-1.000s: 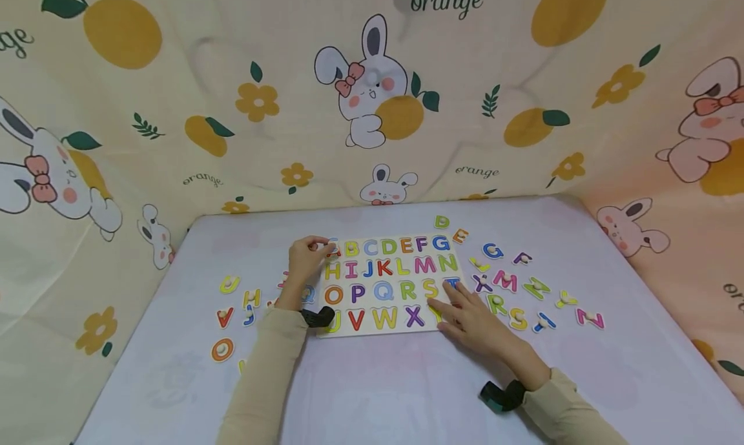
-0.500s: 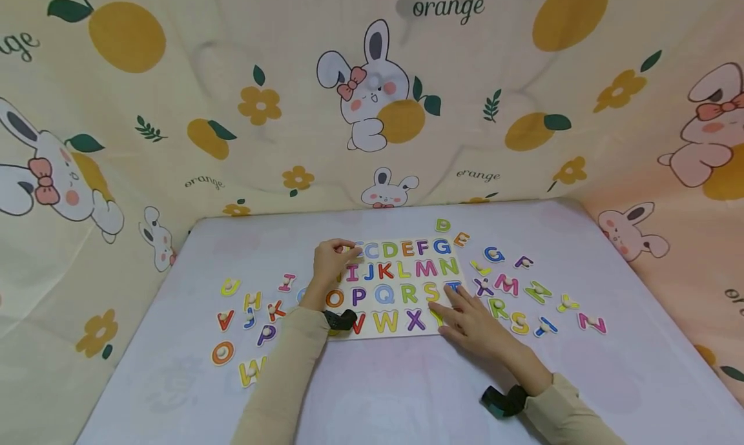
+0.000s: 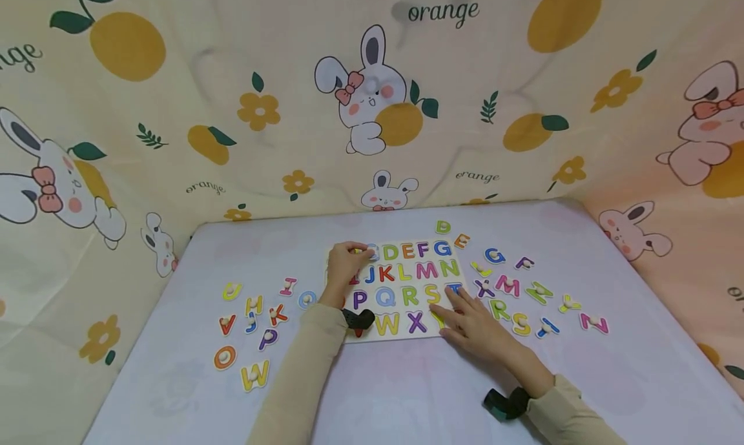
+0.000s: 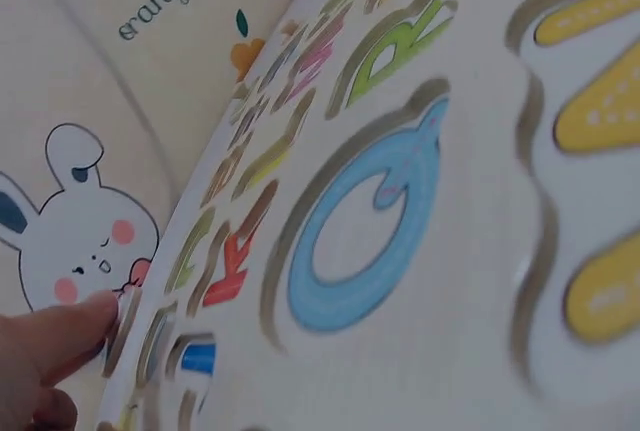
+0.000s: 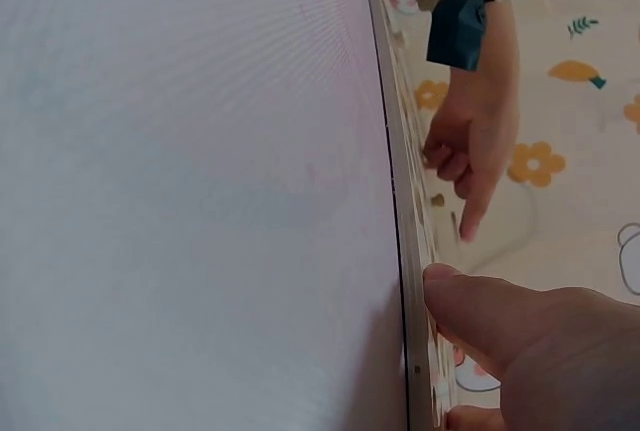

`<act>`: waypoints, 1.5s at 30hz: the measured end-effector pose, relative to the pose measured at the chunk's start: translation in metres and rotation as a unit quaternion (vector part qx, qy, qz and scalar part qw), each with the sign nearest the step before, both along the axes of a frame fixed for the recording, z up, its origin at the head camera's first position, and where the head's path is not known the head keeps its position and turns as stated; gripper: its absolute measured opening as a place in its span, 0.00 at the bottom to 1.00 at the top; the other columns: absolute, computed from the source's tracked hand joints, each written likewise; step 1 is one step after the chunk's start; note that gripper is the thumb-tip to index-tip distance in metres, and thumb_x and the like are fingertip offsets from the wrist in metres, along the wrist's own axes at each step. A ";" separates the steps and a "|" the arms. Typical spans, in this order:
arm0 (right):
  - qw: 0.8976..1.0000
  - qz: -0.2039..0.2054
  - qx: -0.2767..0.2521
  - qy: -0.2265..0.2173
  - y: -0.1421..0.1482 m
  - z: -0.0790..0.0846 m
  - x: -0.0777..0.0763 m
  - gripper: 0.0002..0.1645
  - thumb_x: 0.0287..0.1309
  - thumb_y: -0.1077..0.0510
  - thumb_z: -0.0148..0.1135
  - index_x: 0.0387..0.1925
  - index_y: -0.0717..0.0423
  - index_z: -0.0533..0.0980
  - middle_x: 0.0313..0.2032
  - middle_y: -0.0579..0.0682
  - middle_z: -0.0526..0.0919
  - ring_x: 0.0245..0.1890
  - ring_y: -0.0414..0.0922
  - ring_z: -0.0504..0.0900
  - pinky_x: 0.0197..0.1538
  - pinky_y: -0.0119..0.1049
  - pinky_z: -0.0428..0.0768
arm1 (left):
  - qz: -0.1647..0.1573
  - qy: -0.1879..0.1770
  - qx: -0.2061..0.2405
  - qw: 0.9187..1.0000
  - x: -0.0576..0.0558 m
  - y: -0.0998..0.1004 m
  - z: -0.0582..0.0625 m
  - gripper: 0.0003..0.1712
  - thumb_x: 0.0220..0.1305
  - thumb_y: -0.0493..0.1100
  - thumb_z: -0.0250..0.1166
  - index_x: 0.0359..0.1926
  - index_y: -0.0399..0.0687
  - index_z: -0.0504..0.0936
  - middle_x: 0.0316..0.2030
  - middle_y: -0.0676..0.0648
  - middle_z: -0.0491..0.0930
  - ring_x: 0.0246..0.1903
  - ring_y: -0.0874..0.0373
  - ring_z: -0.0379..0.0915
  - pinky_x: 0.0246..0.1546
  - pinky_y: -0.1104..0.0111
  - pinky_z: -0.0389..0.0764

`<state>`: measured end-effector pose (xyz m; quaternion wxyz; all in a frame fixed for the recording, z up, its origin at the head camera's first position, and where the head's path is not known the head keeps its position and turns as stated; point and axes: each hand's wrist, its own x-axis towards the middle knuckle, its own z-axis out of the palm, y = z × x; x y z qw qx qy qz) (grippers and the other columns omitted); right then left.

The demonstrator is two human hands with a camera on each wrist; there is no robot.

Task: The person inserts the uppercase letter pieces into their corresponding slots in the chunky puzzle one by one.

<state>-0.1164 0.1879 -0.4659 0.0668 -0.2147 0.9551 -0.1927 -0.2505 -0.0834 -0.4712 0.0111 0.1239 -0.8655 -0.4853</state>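
In the head view, my left hand pinches a light-blue letter C puzzle piece over the C recess in the top row of the white alphabet board. The left wrist view shows a fingertip at the board's far edge; the piece is hardly visible there. Seen from the right wrist, the left index finger points downward beside a thin edge-on piece. My right hand rests with spread fingers on the board's lower right corner, around the T and Y recesses. Its thumb touches the board's near edge.
Loose knobbed letters lie left of the board, among them a W, an O and a Q. More lie to its right, including an M and an S. A patterned cloth rises behind the table.
My left hand has carried the C piece rightward along the top row, from over the A to the C recess. The right hand has stayed on the board's corner.
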 end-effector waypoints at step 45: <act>1.000 0.002 0.000 -0.001 -0.002 0.001 0.001 0.29 0.63 0.47 0.59 0.65 0.42 0.70 0.74 0.60 0.56 0.75 0.66 0.49 0.71 0.67 0.53 | -0.163 0.082 -0.147 0.972 0.016 -0.029 0.002 0.13 0.64 0.48 0.64 0.44 0.46 0.86 0.20 0.50 0.72 0.22 0.60 0.63 0.23 0.73 0.61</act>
